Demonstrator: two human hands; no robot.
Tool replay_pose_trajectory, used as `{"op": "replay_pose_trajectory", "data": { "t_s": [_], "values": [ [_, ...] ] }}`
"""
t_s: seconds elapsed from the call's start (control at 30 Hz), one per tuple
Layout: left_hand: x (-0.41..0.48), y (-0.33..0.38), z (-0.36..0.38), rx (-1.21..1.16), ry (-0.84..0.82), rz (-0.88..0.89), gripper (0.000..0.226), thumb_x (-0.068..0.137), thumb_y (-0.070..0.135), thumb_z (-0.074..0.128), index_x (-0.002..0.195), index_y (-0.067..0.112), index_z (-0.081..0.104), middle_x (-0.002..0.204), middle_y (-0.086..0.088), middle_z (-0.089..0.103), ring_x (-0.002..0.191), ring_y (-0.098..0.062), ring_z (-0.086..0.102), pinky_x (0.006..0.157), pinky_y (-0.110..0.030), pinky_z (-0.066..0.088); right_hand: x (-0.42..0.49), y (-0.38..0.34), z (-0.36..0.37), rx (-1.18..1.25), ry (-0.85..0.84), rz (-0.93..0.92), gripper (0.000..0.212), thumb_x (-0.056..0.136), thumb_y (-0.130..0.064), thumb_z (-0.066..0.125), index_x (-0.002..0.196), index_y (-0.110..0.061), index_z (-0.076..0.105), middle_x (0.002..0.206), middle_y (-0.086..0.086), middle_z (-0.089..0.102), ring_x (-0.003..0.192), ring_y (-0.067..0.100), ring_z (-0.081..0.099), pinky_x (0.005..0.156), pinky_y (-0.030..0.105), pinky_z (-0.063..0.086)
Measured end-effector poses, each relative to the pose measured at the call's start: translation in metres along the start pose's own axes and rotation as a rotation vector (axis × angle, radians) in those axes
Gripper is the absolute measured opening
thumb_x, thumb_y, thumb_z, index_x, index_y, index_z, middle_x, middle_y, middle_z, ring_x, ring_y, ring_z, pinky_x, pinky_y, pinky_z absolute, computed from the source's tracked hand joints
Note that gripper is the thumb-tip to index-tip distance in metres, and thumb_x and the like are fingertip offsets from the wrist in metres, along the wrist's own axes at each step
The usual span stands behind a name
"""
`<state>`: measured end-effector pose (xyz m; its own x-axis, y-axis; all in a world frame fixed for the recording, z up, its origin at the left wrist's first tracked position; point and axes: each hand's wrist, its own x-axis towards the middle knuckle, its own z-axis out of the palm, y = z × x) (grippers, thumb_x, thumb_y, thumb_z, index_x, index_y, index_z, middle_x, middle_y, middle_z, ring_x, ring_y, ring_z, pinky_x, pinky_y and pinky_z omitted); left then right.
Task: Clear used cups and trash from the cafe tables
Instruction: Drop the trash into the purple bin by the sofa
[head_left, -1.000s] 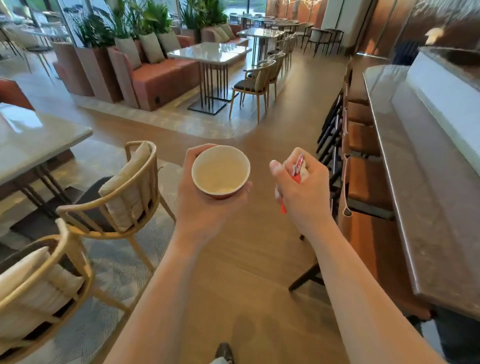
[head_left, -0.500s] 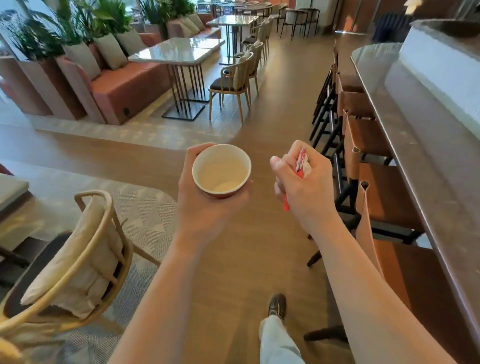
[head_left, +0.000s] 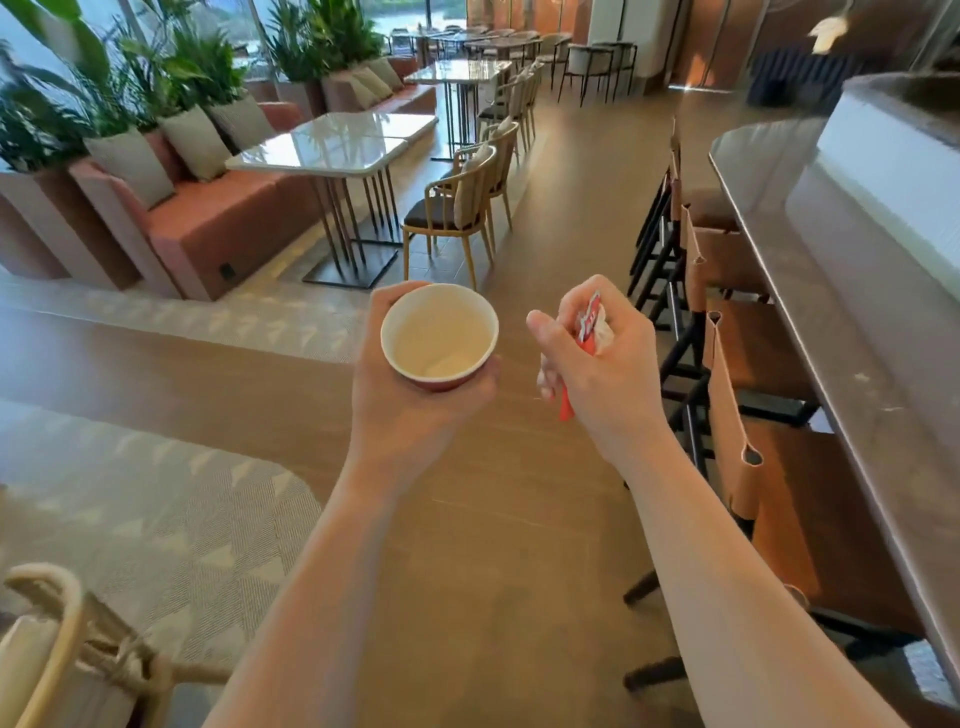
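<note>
The red paper cup with white inside (head_left: 439, 338) sat upright in the gripping left hand (head_left: 410, 410); beside it, the right hand (head_left: 605, 371) clenched crumpled red-and-white wrappers (head_left: 589, 325), mostly hidden by its fingers.

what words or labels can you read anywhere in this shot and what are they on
No text here can be quoted.
On the red and white wrapper gripped in the right hand: white marks on the red part, too blurred to read.
On the paper cup held in the left hand: no print shows on its pale inside or on the visible bit of its red outer wall.
Elsewhere in the room: no sign or label shows.
</note>
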<state>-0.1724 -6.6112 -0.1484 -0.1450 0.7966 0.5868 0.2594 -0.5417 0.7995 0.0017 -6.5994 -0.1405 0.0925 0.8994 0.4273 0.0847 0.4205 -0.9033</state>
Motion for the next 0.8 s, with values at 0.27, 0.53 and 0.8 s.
{"op": "replay_pose_trajectory", "data": {
  "t_s": [0.27, 0.53, 0.8],
  "values": [
    [0.135, -0.127, 0.046, -0.054, 0.016, -0.022, 0.068, 0.066, 0.015, 0.091, 0.122, 0.015, 0.052, 0.108, 0.004, 0.064, 0.098, -0.008, 0.066, 0.081, -0.018, 0.052, 0.159, 0.101, 0.031, -0.066, -0.006, -0.021, 0.007, 0.100, -0.013, 0.069, 0.096, -0.012, 0.063, 0.059, -0.003, 0.060, 0.044, 0.017, 0.057, 0.046, 0.042, 0.054],
    [0.333, -0.240, 0.074, -0.079, 0.015, 0.026, 0.068, 0.068, 0.010, 0.094, 0.122, 0.011, 0.053, 0.108, 0.004, 0.063, 0.100, -0.006, 0.065, 0.083, -0.015, 0.049, 0.365, 0.173, 0.083, -0.108, -0.002, -0.036, 0.011, 0.099, -0.017, 0.071, 0.090, -0.017, 0.064, 0.056, -0.004, 0.059, 0.043, 0.018, 0.055, 0.049, 0.046, 0.051],
    [0.480, -0.333, 0.134, -0.094, -0.050, 0.009, 0.069, 0.068, 0.013, 0.093, 0.124, 0.016, 0.052, 0.107, 0.009, 0.064, 0.100, -0.008, 0.066, 0.083, -0.022, 0.054, 0.521, 0.247, 0.095, -0.131, 0.074, -0.024, 0.015, 0.098, -0.016, 0.072, 0.089, -0.010, 0.063, 0.055, -0.006, 0.058, 0.042, 0.015, 0.055, 0.045, 0.035, 0.050]
  ]
}}
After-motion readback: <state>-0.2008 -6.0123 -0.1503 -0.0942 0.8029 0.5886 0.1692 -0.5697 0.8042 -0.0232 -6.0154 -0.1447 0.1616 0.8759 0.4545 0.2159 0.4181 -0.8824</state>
